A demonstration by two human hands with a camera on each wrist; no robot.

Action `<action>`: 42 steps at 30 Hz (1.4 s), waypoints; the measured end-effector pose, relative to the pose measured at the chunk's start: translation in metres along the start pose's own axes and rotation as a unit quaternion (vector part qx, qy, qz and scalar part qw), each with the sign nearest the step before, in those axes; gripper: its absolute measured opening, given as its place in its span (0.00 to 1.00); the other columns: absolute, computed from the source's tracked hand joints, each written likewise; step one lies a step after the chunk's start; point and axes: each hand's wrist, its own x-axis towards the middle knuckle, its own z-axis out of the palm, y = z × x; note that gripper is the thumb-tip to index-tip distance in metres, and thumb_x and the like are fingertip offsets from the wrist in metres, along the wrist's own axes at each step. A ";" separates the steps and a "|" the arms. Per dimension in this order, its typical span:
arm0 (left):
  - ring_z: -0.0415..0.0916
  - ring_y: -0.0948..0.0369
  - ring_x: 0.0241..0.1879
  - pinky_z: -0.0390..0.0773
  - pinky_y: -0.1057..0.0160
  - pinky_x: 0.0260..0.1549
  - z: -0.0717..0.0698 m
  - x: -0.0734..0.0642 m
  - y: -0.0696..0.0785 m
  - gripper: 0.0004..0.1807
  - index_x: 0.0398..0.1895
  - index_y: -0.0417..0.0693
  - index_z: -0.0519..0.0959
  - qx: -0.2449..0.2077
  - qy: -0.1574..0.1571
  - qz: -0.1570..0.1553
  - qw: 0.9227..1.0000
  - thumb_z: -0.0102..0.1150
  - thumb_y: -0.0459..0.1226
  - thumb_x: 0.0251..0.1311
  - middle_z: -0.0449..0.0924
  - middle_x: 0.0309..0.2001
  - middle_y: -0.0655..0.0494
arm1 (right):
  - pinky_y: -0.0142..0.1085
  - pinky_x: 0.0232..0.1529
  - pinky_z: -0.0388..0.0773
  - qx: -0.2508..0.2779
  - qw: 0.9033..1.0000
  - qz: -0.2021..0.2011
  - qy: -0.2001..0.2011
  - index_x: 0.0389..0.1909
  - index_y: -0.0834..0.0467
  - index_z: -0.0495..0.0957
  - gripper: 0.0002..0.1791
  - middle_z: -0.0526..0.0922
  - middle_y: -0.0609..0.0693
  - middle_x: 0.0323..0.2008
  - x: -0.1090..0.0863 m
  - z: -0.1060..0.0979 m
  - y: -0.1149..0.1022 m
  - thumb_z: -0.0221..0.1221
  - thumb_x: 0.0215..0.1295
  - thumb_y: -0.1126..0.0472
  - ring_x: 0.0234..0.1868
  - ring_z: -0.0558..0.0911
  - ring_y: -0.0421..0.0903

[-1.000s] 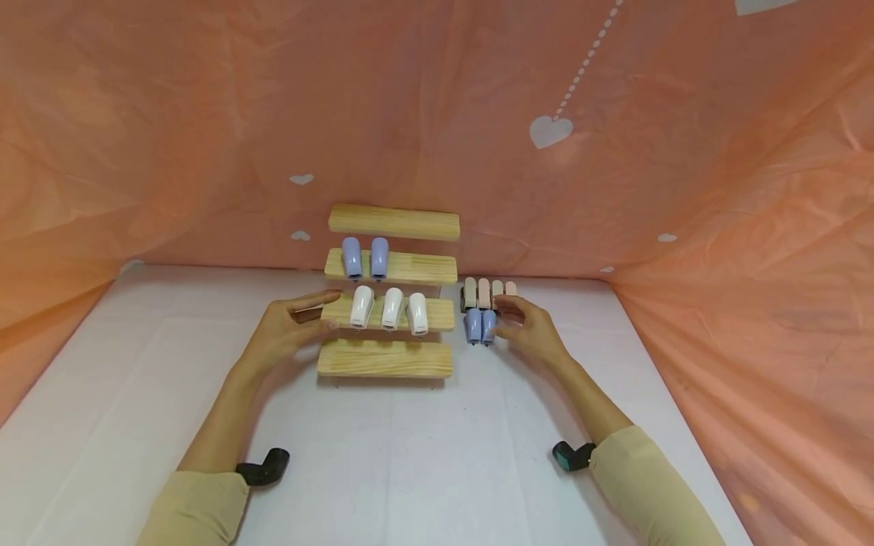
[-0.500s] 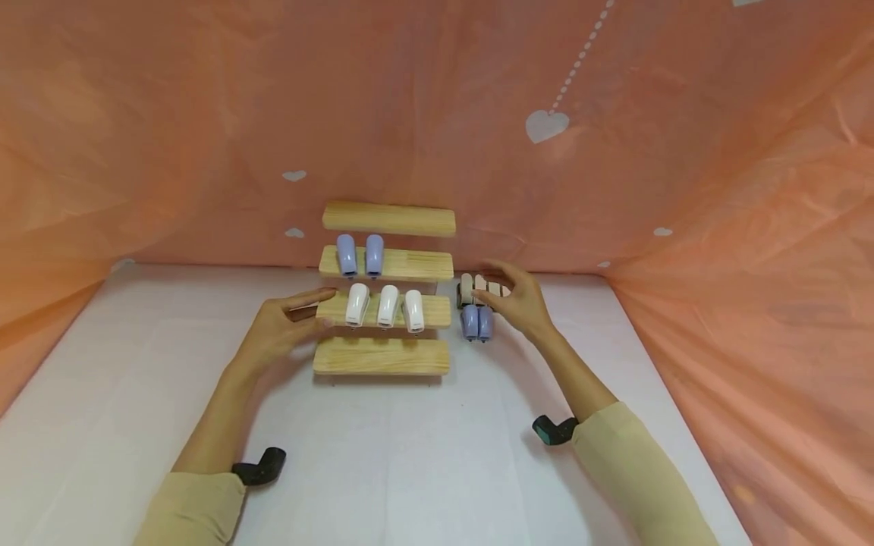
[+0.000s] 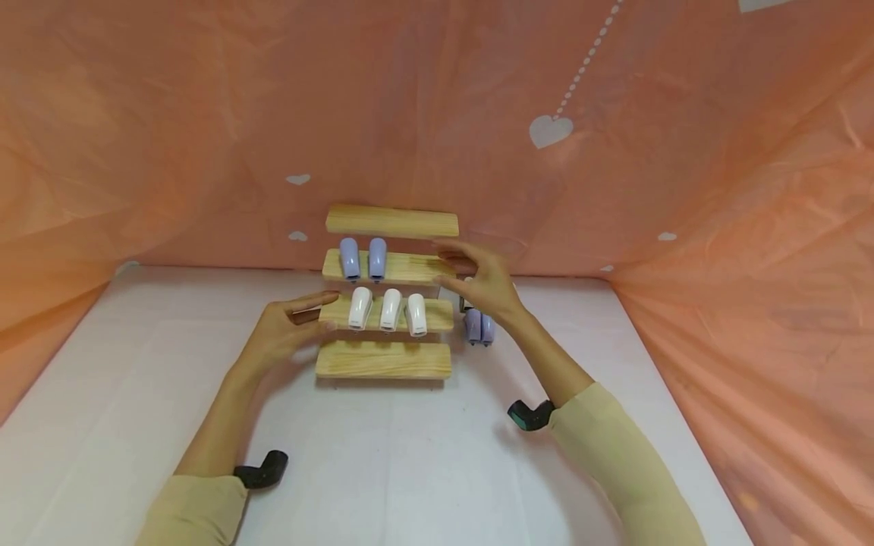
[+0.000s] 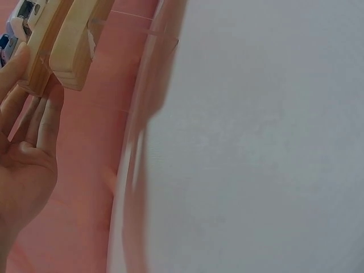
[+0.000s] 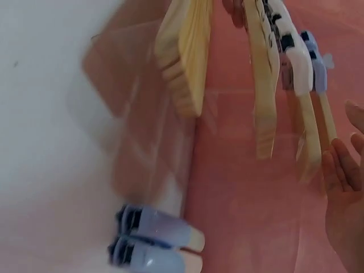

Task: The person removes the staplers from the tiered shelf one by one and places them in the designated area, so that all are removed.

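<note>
In the head view, my left hand [image 3: 280,337] grips the left end of the wooden shelf board [image 3: 444,317] second from the bottom; the left wrist view has its thumb above the board end and fingers below. That board carries three white mini staplers [image 3: 391,309]. One board higher [image 3: 416,267] stand two lavender mini staplers [image 3: 377,258]. My right hand [image 3: 481,282] reaches around the right end of this higher board, fingers spread, with nothing seen held. Below that hand, two more lavender staplers [image 3: 473,326] lie side by side on the table; the hand mostly hides the pale staplers behind them.
A top board [image 3: 392,221] and a bottom board [image 3: 382,360] belong to the same stepped rack, joined by clear side panels. A white cloth [image 3: 410,462] covers the table. Behind and at the sides hangs an orange curtain [image 3: 423,98] with white hearts.
My right hand has moved left and up from the staplers on the table to the right end of the rack. The left hand keeps its hold on the board.
</note>
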 end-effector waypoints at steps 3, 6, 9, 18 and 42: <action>0.75 0.50 0.60 0.74 0.67 0.58 0.000 -0.001 0.002 0.28 0.64 0.45 0.77 -0.004 -0.001 -0.001 1.000 0.70 0.41 0.61 0.75 0.64 0.49 | 0.38 0.56 0.79 0.015 1.000 0.007 -0.018 0.63 0.64 0.75 0.31 0.80 0.63 0.55 0.007 0.008 -0.002 0.71 0.57 0.70 0.57 0.80 0.52; 0.75 0.50 0.60 0.75 0.71 0.56 0.001 -0.001 0.002 0.28 0.64 0.44 0.77 -0.009 -0.001 0.000 1.000 0.70 0.40 0.60 0.75 0.64 0.48 | 0.37 0.60 0.77 0.026 0.999 0.013 -0.029 0.63 0.66 0.74 0.32 0.80 0.64 0.55 0.013 0.016 -0.005 0.71 0.56 0.70 0.57 0.80 0.53; 0.76 0.53 0.58 0.76 0.73 0.51 0.001 0.000 0.001 0.28 0.64 0.42 0.77 -0.015 0.000 0.003 1.000 0.70 0.39 0.60 0.74 0.65 0.46 | 0.35 0.61 0.75 0.016 0.999 0.025 -0.039 0.63 0.65 0.74 0.32 0.80 0.61 0.56 0.019 0.023 -0.009 0.72 0.56 0.67 0.58 0.80 0.52; 0.78 0.69 0.52 0.79 0.72 0.48 0.001 0.000 -0.002 0.26 0.62 0.36 0.77 -0.038 0.000 0.028 0.999 0.69 0.34 0.60 0.74 0.63 0.40 | 0.31 0.60 0.75 -0.011 0.996 0.041 -0.083 0.66 0.59 0.72 0.36 0.80 0.54 0.58 0.037 0.043 -0.018 0.73 0.57 0.59 0.59 0.79 0.46; 0.78 0.66 0.53 0.79 0.72 0.48 -0.001 -0.002 -0.003 0.28 0.63 0.39 0.77 -0.034 0.002 0.015 0.999 0.70 0.38 0.60 0.74 0.65 0.44 | 0.32 0.59 0.75 -0.110 0.988 0.060 -0.087 0.67 0.53 0.73 0.37 0.81 0.48 0.58 0.044 0.055 -0.025 0.74 0.56 0.55 0.58 0.79 0.42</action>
